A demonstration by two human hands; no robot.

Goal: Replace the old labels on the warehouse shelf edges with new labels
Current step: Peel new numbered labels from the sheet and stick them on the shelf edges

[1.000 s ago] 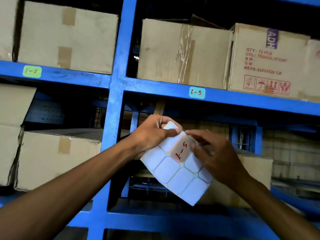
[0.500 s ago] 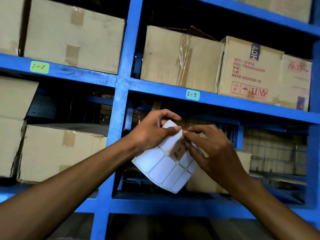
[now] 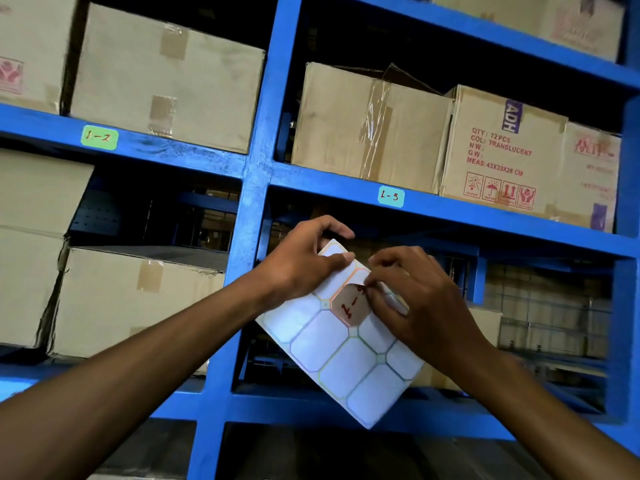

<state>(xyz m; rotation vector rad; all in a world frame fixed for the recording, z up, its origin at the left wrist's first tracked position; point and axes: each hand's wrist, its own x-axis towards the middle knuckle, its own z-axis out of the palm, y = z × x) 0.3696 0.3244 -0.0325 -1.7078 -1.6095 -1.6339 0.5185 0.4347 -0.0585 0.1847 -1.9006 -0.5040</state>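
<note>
**A:** What lies nearest, between the two hands?

**B:** A label sheet (image 3: 341, 348), thin and light, held tilted in the air. The left hand (image 3: 298, 268) pinches its upper corner, thumb on the face, fingers behind. The right hand (image 3: 420, 299) is closed at the fingertips on the edge of one hand-written label (image 3: 349, 303), which curls up off the backing.

**A:** How will that label handle?

**B:** Probably limp and tacky: it is likely to fold on itself or stick to skin. Holding it by one corner only, adhesive side clear of the fingers, seems best. The sheet flexes, so the left pinch close to the peel point steadies it.

**A:** And beyond the hands?

**B:** Just above them, on the blue shelf edge (image 3: 485, 211), sits the label marked 1-3 (image 3: 390, 196). Farther up-left of the left hand is the green label marked 1-2 (image 3: 99, 137). Cardboard boxes (image 3: 370, 126) stand behind.
</note>
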